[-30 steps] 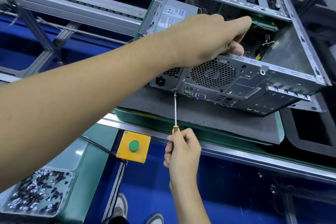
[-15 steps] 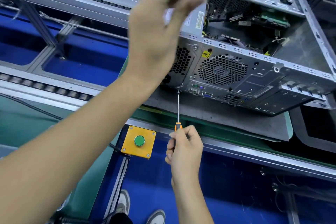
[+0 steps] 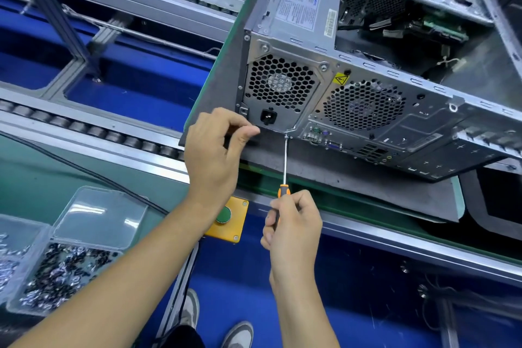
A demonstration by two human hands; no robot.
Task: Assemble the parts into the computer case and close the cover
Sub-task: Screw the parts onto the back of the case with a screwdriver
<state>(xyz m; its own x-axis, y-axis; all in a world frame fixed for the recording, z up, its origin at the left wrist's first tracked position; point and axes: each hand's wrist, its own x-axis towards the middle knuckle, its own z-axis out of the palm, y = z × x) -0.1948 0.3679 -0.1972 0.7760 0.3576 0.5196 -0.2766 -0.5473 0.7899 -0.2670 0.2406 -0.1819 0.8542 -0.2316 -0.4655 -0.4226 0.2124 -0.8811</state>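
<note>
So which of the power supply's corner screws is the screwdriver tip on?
The bottom-right corner screw, below the power socket. The orange-handled screwdriver in the right hand meets it; the upper screws stand untouched.

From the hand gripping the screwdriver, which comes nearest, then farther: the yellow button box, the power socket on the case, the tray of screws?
Measured from the right hand in the head view:
1. Yellow button box, just to its left.
2. Power socket, above, on the case's rear panel.
3. Tray of screws, far left, at the bench edge.
</note>
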